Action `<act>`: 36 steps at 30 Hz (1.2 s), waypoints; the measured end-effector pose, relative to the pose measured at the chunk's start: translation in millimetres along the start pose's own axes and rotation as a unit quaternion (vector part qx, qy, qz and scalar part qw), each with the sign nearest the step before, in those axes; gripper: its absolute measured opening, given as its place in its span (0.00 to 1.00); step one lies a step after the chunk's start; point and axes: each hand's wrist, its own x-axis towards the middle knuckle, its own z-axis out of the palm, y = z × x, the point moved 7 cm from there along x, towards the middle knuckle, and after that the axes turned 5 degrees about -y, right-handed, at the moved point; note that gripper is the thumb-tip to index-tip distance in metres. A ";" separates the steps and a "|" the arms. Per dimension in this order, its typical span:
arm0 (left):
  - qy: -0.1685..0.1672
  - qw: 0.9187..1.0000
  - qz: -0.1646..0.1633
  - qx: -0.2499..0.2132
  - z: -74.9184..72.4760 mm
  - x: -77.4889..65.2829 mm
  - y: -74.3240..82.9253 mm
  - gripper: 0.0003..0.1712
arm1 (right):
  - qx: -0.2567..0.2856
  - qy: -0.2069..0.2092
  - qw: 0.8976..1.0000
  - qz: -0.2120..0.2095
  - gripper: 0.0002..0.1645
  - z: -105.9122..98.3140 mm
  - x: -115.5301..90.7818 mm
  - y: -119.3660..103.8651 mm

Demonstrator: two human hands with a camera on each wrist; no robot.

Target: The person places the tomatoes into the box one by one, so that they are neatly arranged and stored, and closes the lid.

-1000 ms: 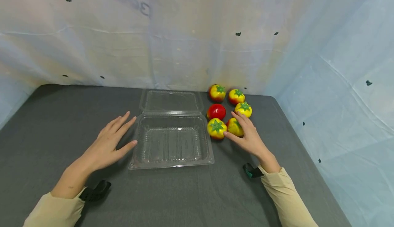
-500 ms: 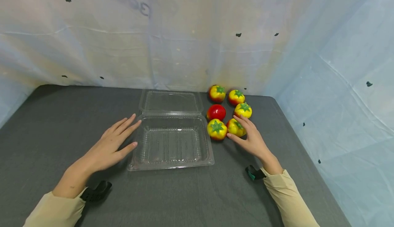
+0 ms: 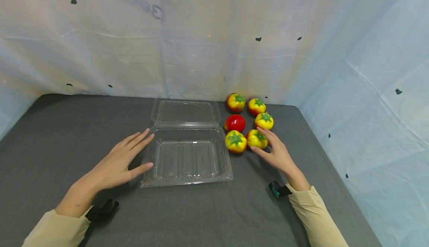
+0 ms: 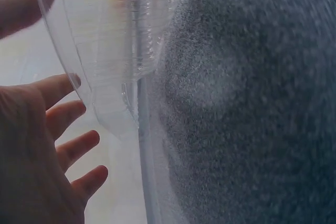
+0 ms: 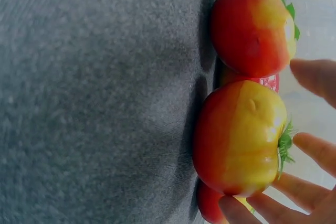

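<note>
A clear plastic clamshell container (image 3: 186, 180) lies open in front of me, its lid (image 3: 186, 112) flat toward the back. My left hand (image 3: 115, 165) is at its left side with fingers spread, fingertips overlapping the rim; the left wrist view shows thumb and fingertips right by the clear wall (image 4: 79, 51). My right hand (image 3: 276, 153) reaches over a yellow-red tomato (image 3: 256, 139), thumb on its left, fingers on its far right side. In the right wrist view this tomato (image 5: 239, 140) sits on the table between loosely bent, spread fingers. Another tomato (image 3: 236, 142) stands just left of it.
Behind these are a plain red fruit (image 3: 235, 123) and yellow-red tomatoes (image 3: 264, 121), with more (image 3: 235, 103) near the back edge. The dark grey table (image 3: 187, 217) meets a pale sheet wall (image 3: 201, 53) at the back and another (image 3: 385, 109) on the right.
My right hand has shifted slightly right and nearer to me, uncovering more of the tomato under it. The left hand has edged right, its fingertips now over the container's rim.
</note>
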 end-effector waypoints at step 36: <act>-0.045 0.997 -0.004 -0.057 7.1 -1.4 -5.6 0.74 | 0.047 0.014 0.996 0.072 0.35 -0.4 1.2 23.0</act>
